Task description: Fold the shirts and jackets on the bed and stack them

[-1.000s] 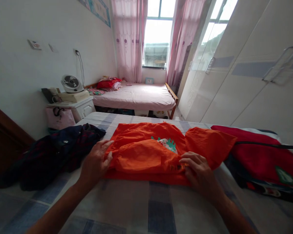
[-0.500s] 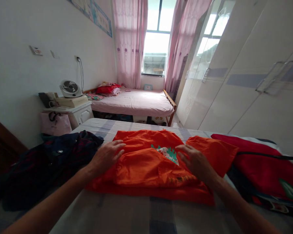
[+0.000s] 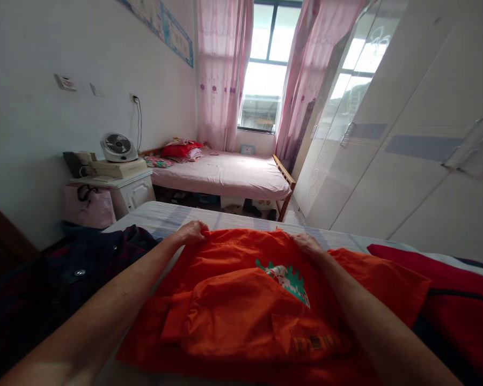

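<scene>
An orange shirt (image 3: 233, 316) with a green and white print lies partly folded on the near bed, one part laid over its front. At its far left corner my left hand (image 3: 192, 232) is closed on the cloth. My right hand (image 3: 307, 244) pinches the far edge on the right side, its fingertips partly hidden. Between the two hands the far edge is drawn fairly straight. To the right, beyond my right forearm, spreads another orange piece of cloth (image 3: 382, 279); I cannot tell whether it is the shirt's sleeve.
Dark blue clothing (image 3: 72, 284) is heaped on the left, and a red garment (image 3: 462, 311) lies at the right. The near bed has a striped sheet (image 3: 145, 214). Beyond are a pink bed (image 3: 241, 174), a fan (image 3: 118, 146) on a cabinet, and white wardrobes (image 3: 418, 177).
Both hands have moved forward from above the shirt to its far edge and closed on it. The view has tilted and shifted slightly, and the shirt appears nearer.
</scene>
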Available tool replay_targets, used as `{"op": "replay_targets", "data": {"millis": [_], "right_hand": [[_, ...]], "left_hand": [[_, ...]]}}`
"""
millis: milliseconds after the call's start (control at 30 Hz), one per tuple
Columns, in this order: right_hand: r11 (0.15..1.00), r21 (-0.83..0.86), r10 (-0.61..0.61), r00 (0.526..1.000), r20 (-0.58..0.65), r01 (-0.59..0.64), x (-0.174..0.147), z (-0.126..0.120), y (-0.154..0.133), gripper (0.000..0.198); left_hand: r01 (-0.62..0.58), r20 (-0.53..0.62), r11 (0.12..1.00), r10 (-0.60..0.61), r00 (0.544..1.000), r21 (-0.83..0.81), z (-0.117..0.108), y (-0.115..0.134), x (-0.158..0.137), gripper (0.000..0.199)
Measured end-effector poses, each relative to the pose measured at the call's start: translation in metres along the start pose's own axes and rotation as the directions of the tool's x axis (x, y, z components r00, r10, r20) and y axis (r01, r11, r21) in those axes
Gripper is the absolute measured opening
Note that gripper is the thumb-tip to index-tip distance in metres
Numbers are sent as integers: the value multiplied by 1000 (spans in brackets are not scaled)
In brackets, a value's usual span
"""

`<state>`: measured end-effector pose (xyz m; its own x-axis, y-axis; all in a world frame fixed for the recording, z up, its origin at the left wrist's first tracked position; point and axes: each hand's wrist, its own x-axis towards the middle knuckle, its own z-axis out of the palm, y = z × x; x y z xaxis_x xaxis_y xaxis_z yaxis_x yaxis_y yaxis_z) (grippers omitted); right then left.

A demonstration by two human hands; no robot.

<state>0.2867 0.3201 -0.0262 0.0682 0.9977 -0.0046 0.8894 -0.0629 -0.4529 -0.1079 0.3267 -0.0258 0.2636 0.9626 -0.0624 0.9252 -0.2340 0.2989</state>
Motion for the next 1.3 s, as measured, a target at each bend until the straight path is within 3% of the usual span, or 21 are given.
{"op": "replay_targets", "data": {"millis": [100, 300, 433, 533, 600, 700, 800, 967, 1100, 1300], "right_hand": [[998, 55, 28, 999, -20, -26, 3, -3, 5, 22], [976, 200, -49, 980, -191, 88, -8, -18, 6, 32], [938, 282, -114, 948, -297, 201, -40, -40, -4, 35], [914, 280, -174, 907, -384, 294, -84, -47, 0, 30], [918, 223, -243, 909, -340, 329, -117, -40, 9, 25], [916, 159, -359, 929, -92, 369, -161, -24, 24, 22], [909, 156, -399, 914, 66, 386, -180, -21, 27, 29], [958, 115, -256, 965, -61, 262, -153, -42, -10, 49], [963, -62, -268, 959, -95, 263, -118, -33, -52, 50], [978, -44, -206, 975, -81, 203, -98, -7, -73, 21]], "left_hand": [[16, -44, 1000, -17, 999, -17, -1, -4, -1, 31], [-52, -197, 998, 42, 979, -47, -13, 0, -19, 27], [-125, -371, 992, 114, 922, -6, -29, 12, -52, 13], [-190, -442, 980, 197, 875, 61, -27, 18, -94, 17], [-261, -408, 959, 281, 869, 106, -17, 18, -124, 18], [-387, -251, 900, 429, 868, 202, 2, 16, -157, 20], [-391, -149, 887, 433, 889, 244, 8, 18, -168, 25], [-270, -247, 938, 320, 915, 215, -2, 50, -162, 31], [-269, -253, 946, 310, 917, 183, 15, 82, -156, 40], [-162, -203, 977, 188, 961, 137, 54, 77, -148, 53]]}}
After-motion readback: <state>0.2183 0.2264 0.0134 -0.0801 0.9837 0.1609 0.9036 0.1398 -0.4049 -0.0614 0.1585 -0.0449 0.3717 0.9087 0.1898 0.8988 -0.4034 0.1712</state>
